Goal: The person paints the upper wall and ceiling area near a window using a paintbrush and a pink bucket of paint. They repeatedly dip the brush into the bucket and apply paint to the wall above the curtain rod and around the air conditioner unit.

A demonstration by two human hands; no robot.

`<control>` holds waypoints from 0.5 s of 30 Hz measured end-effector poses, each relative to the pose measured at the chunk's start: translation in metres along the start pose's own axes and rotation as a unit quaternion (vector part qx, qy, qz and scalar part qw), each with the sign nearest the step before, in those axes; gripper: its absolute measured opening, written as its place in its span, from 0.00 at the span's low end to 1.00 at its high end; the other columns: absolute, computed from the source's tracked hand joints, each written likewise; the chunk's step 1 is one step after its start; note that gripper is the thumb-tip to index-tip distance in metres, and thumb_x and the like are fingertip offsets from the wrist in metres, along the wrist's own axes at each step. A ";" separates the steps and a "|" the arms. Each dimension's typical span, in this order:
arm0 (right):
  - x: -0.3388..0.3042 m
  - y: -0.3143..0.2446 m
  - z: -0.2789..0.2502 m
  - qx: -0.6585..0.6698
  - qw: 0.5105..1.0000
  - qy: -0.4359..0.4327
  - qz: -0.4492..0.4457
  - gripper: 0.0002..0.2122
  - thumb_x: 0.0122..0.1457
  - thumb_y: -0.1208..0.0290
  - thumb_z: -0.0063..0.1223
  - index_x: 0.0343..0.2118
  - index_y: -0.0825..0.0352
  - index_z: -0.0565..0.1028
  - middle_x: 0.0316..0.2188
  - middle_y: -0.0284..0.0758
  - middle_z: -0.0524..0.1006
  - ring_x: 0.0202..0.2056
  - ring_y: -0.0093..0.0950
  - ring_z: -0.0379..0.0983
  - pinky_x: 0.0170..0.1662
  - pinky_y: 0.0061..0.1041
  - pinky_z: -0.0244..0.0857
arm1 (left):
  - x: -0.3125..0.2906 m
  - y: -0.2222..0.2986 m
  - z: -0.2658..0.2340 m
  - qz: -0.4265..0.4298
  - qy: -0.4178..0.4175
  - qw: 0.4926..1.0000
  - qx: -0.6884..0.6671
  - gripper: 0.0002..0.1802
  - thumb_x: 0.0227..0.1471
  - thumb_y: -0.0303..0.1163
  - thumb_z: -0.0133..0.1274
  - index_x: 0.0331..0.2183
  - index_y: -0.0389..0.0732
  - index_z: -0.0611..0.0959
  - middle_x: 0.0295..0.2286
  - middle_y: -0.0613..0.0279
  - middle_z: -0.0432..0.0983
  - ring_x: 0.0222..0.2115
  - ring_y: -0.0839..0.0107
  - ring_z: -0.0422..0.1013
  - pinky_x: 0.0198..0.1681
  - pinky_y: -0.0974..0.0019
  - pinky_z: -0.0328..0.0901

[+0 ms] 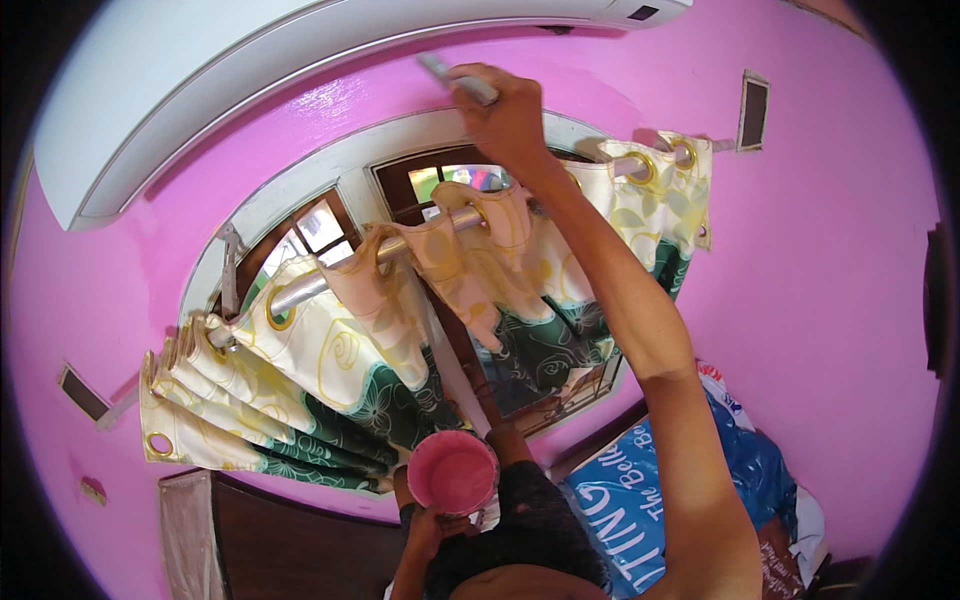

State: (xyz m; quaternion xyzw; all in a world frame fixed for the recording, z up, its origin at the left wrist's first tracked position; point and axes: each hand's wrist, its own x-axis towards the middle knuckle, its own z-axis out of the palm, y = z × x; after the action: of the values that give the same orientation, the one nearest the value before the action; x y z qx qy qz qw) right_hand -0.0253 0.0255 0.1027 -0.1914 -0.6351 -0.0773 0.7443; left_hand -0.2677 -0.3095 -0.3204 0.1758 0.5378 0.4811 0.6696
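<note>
High up, my right hand (505,115) is closed around a grey paintbrush (458,80), its tip blurred against the pink wall (330,95) just under the air conditioner. Wet, shiny paint shows on the wall left of the brush. Down by my legs, my left hand (440,525) grips a small pink bucket (452,472) from below its near side. Pink paint lies inside the bucket. Part of the left hand's fingers is hidden beneath it.
The white air conditioner (240,70) spans the top left. Cream and green curtains (340,370) hang from a metal rod (300,290) in front of an arched window (385,180). Blue plastic-wrapped bundles (620,500) are low on the right. A dark wooden panel (290,545) stands at lower left.
</note>
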 end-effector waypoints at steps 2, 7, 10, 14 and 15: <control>-0.001 -0.018 -0.005 0.065 0.995 -0.062 0.042 0.07 0.49 0.76 0.55 0.33 0.62 0.79 0.20 0.34 0.77 0.23 0.17 0.70 0.27 0.19 0.65 | 0.005 -0.002 -0.006 0.000 -0.006 1.000 -0.006 0.26 0.47 0.31 0.45 0.48 0.32 0.61 0.33 0.43 0.73 0.30 0.51 0.75 0.34 0.54 0.74; 0.014 0.034 -0.058 0.104 0.986 -0.051 0.123 0.06 0.49 0.77 0.55 0.32 0.65 0.79 0.25 0.30 0.78 0.26 0.17 0.71 0.30 0.20 0.66 | 0.006 -0.012 -0.021 -0.006 0.007 0.999 0.050 0.24 0.53 0.36 0.40 0.46 0.27 0.68 0.38 0.43 0.74 0.35 0.54 0.75 0.38 0.58 0.72; 0.026 0.090 -0.103 0.056 0.990 0.002 0.129 0.07 0.49 0.77 0.57 0.33 0.65 0.80 0.25 0.29 0.78 0.26 0.17 0.70 0.31 0.18 0.66 | 0.000 -0.011 -0.020 0.027 0.005 0.994 0.104 0.23 0.53 0.36 0.39 0.46 0.28 0.68 0.38 0.43 0.74 0.35 0.55 0.75 0.38 0.59 0.72; 0.037 0.131 -0.149 0.022 0.983 0.026 0.182 0.08 0.50 0.74 0.59 0.35 0.66 0.79 0.27 0.32 0.79 0.28 0.19 0.73 0.34 0.18 0.68 | -0.006 0.002 -0.009 0.005 0.015 0.998 0.057 0.22 0.53 0.34 0.39 0.46 0.28 0.68 0.38 0.43 0.74 0.35 0.55 0.75 0.38 0.59 0.72; 0.040 0.138 -0.159 -0.007 0.983 0.028 0.182 0.09 0.51 0.73 0.59 0.36 0.66 0.79 0.28 0.33 0.79 0.29 0.20 0.74 0.35 0.18 0.68 | -0.006 0.004 -0.007 0.005 0.017 0.998 0.054 0.22 0.52 0.34 0.39 0.46 0.28 0.68 0.37 0.43 0.74 0.35 0.55 0.75 0.37 0.59 0.73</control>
State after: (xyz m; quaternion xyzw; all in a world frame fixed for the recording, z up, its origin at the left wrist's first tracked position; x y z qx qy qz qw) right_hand 0.1768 0.0962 0.0970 -0.3065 -0.5678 0.0495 0.7624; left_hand -0.2756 -0.3147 -0.3165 0.2063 0.5732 0.4580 0.6474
